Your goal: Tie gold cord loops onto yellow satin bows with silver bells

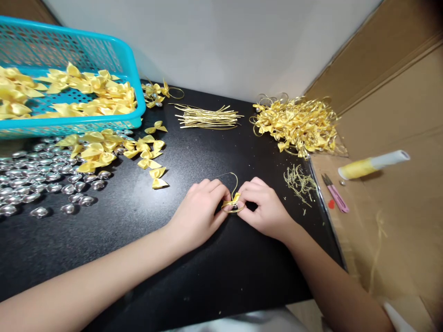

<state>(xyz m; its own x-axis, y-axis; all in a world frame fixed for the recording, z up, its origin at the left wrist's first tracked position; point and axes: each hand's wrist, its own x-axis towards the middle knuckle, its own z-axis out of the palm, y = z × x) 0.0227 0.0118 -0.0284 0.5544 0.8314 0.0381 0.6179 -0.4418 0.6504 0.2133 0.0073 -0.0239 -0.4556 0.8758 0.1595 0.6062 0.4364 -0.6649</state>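
Note:
My left hand [205, 210] and my right hand [265, 207] meet over the black table, both with fingers pinched. Between them they grip a small yellow ribbon bow [236, 198] with a gold wire ring [231, 210] under it. A loose gold wire end [236, 179] curves up from the bow. Something small and shiny shows at the bow's middle, partly hidden by my fingertips. Left of my left hand lie several loose yellow bows [149, 159]. Beyond my hands is a bundle of cut gold wire ties [209, 116].
A blue plastic basket [136, 103] of yellow bows stands at the back left. Silver heart-shaped beads [39, 175] spread below it. Bows with gold rings [301, 124] form a pile at the back right. Wire scraps [300, 183], pink snips [336, 196] and a roll [374, 165] lie at the right.

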